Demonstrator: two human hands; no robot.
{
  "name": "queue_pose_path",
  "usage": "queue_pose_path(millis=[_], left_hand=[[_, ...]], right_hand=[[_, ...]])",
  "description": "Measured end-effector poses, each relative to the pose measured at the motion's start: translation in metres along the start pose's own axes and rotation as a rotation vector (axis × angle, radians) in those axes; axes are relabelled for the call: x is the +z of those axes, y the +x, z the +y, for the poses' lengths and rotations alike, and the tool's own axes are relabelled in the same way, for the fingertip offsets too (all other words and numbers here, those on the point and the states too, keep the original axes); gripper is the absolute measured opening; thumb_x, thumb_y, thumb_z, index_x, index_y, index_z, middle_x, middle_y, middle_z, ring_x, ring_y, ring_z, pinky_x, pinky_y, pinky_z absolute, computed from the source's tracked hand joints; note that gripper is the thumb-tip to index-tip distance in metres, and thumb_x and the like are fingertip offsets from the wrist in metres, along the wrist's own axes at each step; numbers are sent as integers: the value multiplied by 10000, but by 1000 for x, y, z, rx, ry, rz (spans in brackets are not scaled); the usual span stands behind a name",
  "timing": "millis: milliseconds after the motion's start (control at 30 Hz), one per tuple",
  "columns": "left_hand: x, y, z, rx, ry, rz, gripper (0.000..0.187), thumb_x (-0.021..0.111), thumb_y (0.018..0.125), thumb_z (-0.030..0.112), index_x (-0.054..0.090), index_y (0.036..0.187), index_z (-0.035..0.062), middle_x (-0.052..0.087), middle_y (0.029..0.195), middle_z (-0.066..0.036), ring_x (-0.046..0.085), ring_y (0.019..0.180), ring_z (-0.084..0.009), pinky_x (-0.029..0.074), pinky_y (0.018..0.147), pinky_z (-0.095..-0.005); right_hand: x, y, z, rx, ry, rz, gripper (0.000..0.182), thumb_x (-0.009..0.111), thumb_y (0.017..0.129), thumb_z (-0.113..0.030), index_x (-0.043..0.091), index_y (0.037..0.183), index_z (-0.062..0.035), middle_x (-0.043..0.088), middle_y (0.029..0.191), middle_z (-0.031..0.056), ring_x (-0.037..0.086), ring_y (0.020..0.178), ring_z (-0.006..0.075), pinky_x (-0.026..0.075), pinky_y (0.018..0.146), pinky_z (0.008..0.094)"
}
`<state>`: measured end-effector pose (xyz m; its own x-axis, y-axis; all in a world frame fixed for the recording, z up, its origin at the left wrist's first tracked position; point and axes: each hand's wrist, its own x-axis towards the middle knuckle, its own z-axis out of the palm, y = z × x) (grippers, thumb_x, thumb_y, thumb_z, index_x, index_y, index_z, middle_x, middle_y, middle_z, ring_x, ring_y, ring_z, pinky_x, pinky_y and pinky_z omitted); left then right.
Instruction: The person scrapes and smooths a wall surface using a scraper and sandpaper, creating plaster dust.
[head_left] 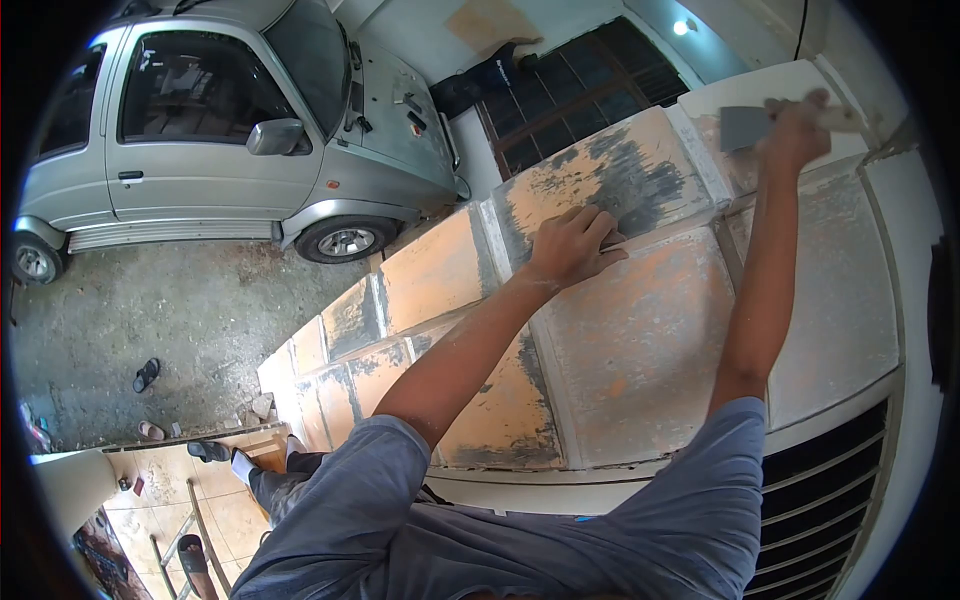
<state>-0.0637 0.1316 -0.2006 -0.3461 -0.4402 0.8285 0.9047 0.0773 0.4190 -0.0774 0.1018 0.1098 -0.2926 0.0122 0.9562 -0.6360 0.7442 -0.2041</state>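
Note:
My right hand [797, 138], blurred by motion, is closed around the pale handle of a putty knife [744, 128]. The knife's flat grey blade points left, over the whitish upper panel [700, 112] at the far right. My left hand [577, 245] has its fingers curled over the raised rib [655, 232] between the upper and lower rows of panels. The panel surface [635, 330] under my arms is patchy, with peach, grey and dark worn areas. Just above my left hand, an upper panel [600, 175] carries large dark patches.
A silver SUV [200, 150] stands at upper left, with small items on its hood. Dark window bars [570, 90] lie behind the panels; a slatted vent [825, 500] is at lower right. A metal ladder [200, 520], a sandal [146, 375] and a sandalled foot [190, 553] show at lower left.

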Motion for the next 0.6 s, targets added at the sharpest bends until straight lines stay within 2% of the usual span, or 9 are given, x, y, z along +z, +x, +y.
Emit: queue_pose_path(millis=[33, 67, 167, 200, 233, 333, 433, 500, 600], left_hand=[[1, -1, 1, 3, -4, 9, 404, 813, 674, 392, 576, 857, 121, 579, 752, -13, 614, 649, -179, 502, 510, -303], [0, -1, 1, 4, -3, 7, 404, 813, 674, 392, 576, 857, 121, 579, 752, -13, 614, 649, -179, 502, 510, -303], [1, -1, 1, 1, -8, -4, 403, 812, 675, 394, 574, 853, 121, 578, 751, -12, 613, 647, -178, 500, 505, -305], [1, -1, 0, 8, -14, 6, 404, 813, 672, 393, 573, 851, 120, 575, 749, -12, 611, 645, -178, 500, 505, -305], [1, -1, 0, 11, -19, 18, 406, 814, 670, 392, 572, 849, 119, 573, 747, -12, 609, 643, -178, 499, 505, -305], [0, 0, 1, 3, -16, 7, 405, 815, 668, 386, 569, 843, 117, 568, 743, -14, 606, 641, -179, 500, 508, -305], [0, 0, 0, 19, -16, 15, 405, 819, 660, 377, 567, 841, 117, 562, 740, -12, 605, 647, -179, 499, 507, -307], [1, -2, -2, 12, -10, 14, 402, 818, 660, 372, 566, 842, 118, 559, 740, -11, 604, 654, -178, 498, 505, -309], [0, 0, 2, 14, -19, -2, 395, 816, 662, 364, 564, 844, 120, 553, 740, -8, 604, 668, -177, 497, 503, -311]], right_hand=[[-2, 2, 1, -23, 119, 87, 476, 536, 966, -375, 589, 843, 82, 593, 618, 112, 559, 544, 193, 454, 564, 321], [0, -2, 8, 129, -83, 54, 489, 547, 959, -389, 592, 836, 83, 614, 653, 125, 567, 556, 189, 462, 576, 318], [7, -4, 17, 84, -231, -59, 513, 550, 955, -411, 594, 835, 86, 636, 698, 141, 577, 564, 184, 479, 578, 327], [-3, 10, 17, 58, -133, 9, 529, 584, 940, -418, 564, 685, 45, 595, 603, 109, 570, 520, 174, 471, 543, 330], [-5, 19, 10, 95, 80, 130, 549, 569, 941, -444, 554, 678, 38, 584, 590, 109, 572, 531, 172, 478, 550, 326], [-3, 8, 19, 118, -40, 90, 541, 558, 950, -426, 531, 662, 31, 567, 595, 114, 589, 565, 180, 510, 540, 345], [1, 6, 22, -2, -294, -107, 548, 537, 949, -460, 577, 830, 73, 625, 696, 144, 588, 594, 186, 559, 596, 375], [-13, 29, 8, 89, 266, 113, 512, 537, 953, -436, 580, 853, 65, 613, 664, 129, 578, 582, 189, 516, 576, 350], [9, -11, 14, 88, -5, 4, 478, 478, 982, -388, 575, 863, 65, 610, 676, 136, 579, 583, 195, 524, 589, 360]])
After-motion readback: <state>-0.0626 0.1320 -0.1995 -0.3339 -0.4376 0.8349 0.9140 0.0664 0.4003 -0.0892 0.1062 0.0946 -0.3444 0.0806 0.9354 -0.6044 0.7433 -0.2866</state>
